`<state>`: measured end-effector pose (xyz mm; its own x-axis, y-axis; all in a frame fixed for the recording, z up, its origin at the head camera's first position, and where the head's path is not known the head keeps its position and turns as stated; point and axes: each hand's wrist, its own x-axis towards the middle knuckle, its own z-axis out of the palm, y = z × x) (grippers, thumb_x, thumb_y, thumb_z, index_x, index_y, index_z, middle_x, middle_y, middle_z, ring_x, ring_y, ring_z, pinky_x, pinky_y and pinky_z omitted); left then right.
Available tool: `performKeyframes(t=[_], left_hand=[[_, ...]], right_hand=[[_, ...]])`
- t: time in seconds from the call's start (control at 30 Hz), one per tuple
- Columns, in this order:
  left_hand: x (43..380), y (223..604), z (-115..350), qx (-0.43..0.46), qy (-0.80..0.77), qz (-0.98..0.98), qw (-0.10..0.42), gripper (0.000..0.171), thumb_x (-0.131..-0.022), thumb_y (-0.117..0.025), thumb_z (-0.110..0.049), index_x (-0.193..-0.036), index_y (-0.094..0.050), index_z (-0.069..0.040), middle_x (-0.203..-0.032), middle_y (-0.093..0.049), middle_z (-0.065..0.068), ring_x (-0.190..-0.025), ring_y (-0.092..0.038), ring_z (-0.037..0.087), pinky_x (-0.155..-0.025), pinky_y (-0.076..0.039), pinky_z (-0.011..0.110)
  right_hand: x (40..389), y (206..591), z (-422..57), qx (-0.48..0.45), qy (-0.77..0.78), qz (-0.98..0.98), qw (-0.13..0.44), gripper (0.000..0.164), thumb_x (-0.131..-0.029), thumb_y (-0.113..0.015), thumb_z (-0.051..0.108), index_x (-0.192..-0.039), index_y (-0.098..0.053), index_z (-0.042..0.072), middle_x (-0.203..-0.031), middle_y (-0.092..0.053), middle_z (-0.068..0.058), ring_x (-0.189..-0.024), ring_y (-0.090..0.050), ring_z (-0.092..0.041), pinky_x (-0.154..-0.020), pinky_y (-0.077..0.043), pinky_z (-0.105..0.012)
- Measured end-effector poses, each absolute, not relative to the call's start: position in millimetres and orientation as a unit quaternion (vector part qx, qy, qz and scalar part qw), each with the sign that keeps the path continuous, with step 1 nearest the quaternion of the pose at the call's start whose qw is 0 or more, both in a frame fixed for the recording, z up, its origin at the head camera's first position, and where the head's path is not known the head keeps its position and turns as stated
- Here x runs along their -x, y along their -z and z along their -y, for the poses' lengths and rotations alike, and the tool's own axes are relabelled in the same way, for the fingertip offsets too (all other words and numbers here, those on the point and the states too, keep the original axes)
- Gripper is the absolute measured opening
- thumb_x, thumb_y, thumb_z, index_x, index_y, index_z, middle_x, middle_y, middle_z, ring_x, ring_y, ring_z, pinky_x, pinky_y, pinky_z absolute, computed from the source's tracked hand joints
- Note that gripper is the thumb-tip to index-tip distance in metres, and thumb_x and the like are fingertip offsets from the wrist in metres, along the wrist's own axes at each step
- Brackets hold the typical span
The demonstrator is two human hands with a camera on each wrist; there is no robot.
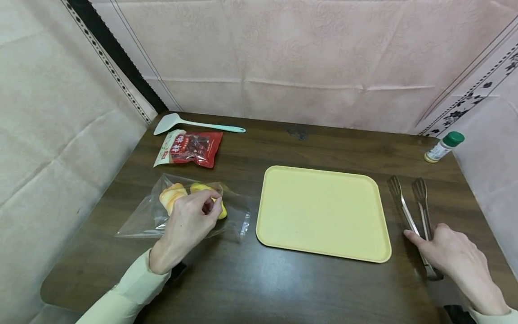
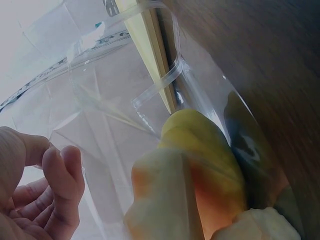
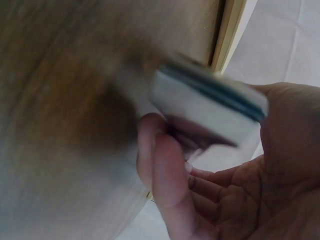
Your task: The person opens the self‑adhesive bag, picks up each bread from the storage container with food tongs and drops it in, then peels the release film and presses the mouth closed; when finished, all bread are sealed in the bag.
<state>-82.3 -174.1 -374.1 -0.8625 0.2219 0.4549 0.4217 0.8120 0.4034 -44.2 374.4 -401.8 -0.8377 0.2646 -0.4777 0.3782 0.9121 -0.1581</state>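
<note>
My left hand (image 1: 190,222) pinches the upper film of a clear plastic bag (image 1: 139,222) between thumb and fingertips. Inside the bag lie a pale, golden-brown bread roll (image 1: 171,195) and a yellow bread-like piece (image 1: 199,186), partly hidden by the hand. In the left wrist view the film rises towards the fingers, above the yellow piece (image 2: 195,130). Over at the right, my right hand (image 1: 457,252) holds metal tongs (image 1: 425,220) near their joined end. The tongs' two fork-like tips point away and stand apart. Their bent end (image 3: 205,100) shows between thumb and fingers in the right wrist view.
A yellow rectangular tray (image 1: 323,211) lies between the hands. Behind the bag are a red snack packet (image 1: 194,146) and a pale blue spatula (image 1: 210,126). A green-capped shaker bottle (image 1: 439,150) stands at the back right. Cloth hangs around the wooden table (image 1: 267,288).
</note>
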Motion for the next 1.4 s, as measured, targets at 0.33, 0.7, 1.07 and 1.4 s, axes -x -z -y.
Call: performKeyframes(t=[0.33, 0.7, 1.07, 1.4], left_hand=[[81.0, 374.0, 174.3, 0.173, 0.254, 0.933, 0.190, 0.005, -0.089, -0.079, 0.001, -0.093, -0.081, -0.002, -0.075, -0.074, 0.007, -0.060, -0.056, 0.008, -0.058, -0.052, 0.024], [78.9, 373.0, 175.0, 0.174, 0.252, 0.934, 0.184, 0.006, -0.089, -0.079, 0.001, -0.093, -0.080, -0.003, -0.074, -0.073, 0.006, -0.060, -0.055, 0.008, -0.058, -0.051, 0.023], [80.6, 370.8, 173.7, 0.189, 0.245, 0.934, 0.178, 0.007, -0.089, -0.082, -0.001, -0.095, -0.081, -0.005, -0.074, -0.072, 0.006, -0.059, -0.054, 0.010, -0.058, -0.053, 0.026], [81.8, 372.5, 175.0, 0.194, 0.246, 0.931, 0.189, 0.007, -0.089, -0.083, -0.001, -0.095, -0.080, -0.005, -0.073, -0.072, 0.006, -0.059, -0.056, 0.010, -0.058, -0.053, 0.027]], right_hand=[[39.0, 402.9, -368.2, -0.184, 0.116, -0.959, 0.182, 0.097, -0.097, -0.050, 0.085, -0.112, -0.054, -0.011, -0.091, -0.064, -0.032, -0.079, -0.065, -0.047, -0.060, -0.046, -0.053], [24.7, 373.1, -285.7, -0.093, 0.182, -0.976, -0.069, 0.058, -0.105, -0.068, 0.050, -0.132, -0.063, -0.001, -0.087, -0.078, -0.008, -0.070, -0.070, -0.032, -0.054, -0.041, -0.043], [24.8, 355.6, -163.8, 0.118, 0.301, -0.939, -0.115, 0.034, -0.097, -0.083, 0.022, -0.125, -0.069, 0.011, -0.075, -0.075, 0.010, -0.058, -0.057, 0.005, -0.056, -0.045, -0.024], [28.7, 380.9, -68.1, 0.179, 0.521, -0.821, 0.150, 0.049, -0.108, -0.068, 0.024, -0.150, -0.048, 0.007, -0.090, -0.080, -0.010, -0.053, -0.067, -0.009, -0.063, -0.057, -0.023]])
